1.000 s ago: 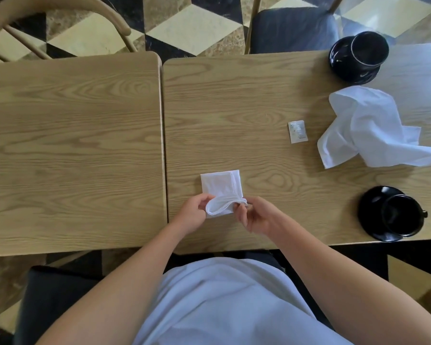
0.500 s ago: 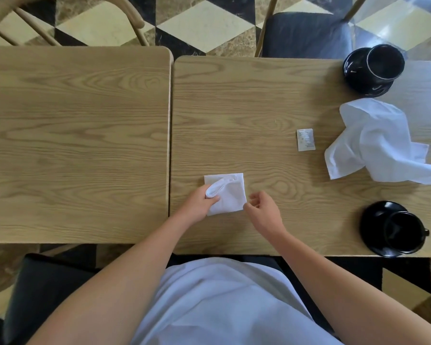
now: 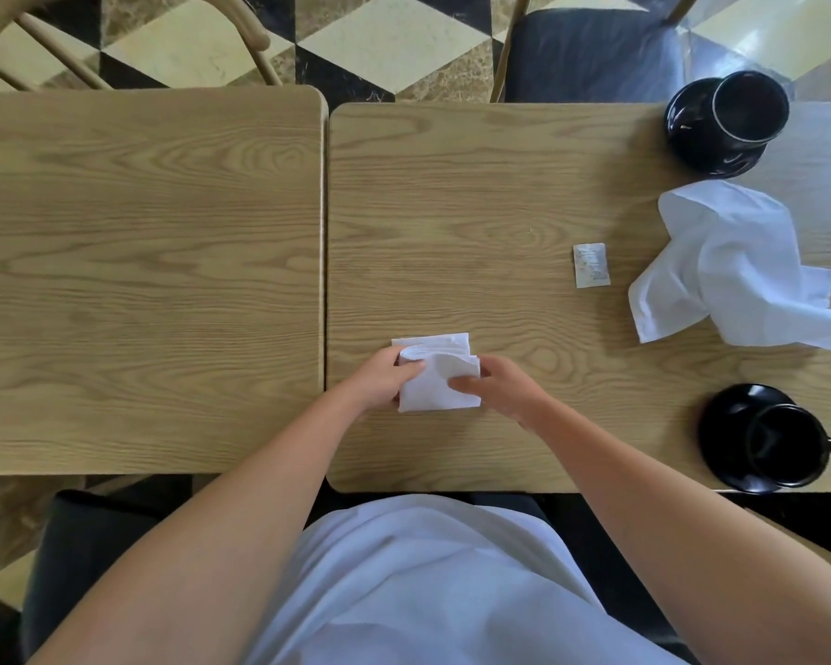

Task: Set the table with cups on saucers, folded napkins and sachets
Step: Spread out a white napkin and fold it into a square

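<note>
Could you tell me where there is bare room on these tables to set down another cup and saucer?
The whole left table is bare. So is the right table's stretch between the seam and the sachet. The right end is crowded: two cups and a loose napkin.

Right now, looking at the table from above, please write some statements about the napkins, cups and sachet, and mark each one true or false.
1. Both hands, left and right, touch the folded napkin. True.
2. The sachet lies inside a cup. False: it lies flat on the table.
3. The near cup stands on a saucer. True.
4. The second napkin is neatly folded. False: it lies crumpled.
</note>
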### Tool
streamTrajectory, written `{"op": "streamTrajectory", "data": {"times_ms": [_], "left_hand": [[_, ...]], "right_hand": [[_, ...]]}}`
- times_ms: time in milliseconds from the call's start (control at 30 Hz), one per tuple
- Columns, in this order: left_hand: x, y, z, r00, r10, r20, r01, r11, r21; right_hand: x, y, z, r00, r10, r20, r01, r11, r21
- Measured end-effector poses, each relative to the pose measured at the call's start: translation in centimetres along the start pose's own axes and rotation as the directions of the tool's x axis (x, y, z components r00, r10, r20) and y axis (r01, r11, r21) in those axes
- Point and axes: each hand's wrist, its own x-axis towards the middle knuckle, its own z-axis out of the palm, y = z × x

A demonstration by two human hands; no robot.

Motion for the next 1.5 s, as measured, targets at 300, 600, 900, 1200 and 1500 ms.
{"op": "streamTrajectory", "data": {"times_ms": [300, 600, 900, 1200, 1500], "left_hand": [[1.8, -0.8, 0.9, 0.953, -0.051, -0.297, 0.082, 0.992, 0.091], [1.6, -0.8, 2.3, 0.770, -0.070, -0.634, 0.213, 0.965, 0.151], [-0.8, -2.1, 4.6, 0.843, 0.366, -0.394, -0.175, 0.880, 0.443], [2.2, 0.0, 2.9, 0.929, -0.142, -0.342, 0.109, 0.988, -0.114], [2.9, 0.3, 2.5, 0.934, -0.305, -0.187, 0.206, 0.886, -0.416]], "right_hand": [[1.4, -1.8, 1.0, 0.987, 0.036, -0.159, -0.079, 0.960, -0.270], [1.5, -2.4, 1.6, 0.962, 0.073, -0.264, -0.183, 0.889, -0.420], [-0.5, -2.2, 3.4, 0.884, -0.439, -0.158, 0.223, 0.695, -0.684], [0.7, -4.0, 4.2, 0.980, -0.143, -0.139, 0.051, 0.854, -0.518], [3.6, -4.6, 3.0, 0.990, 0.129, 0.057, -0.129, 0.992, 0.008]]}}
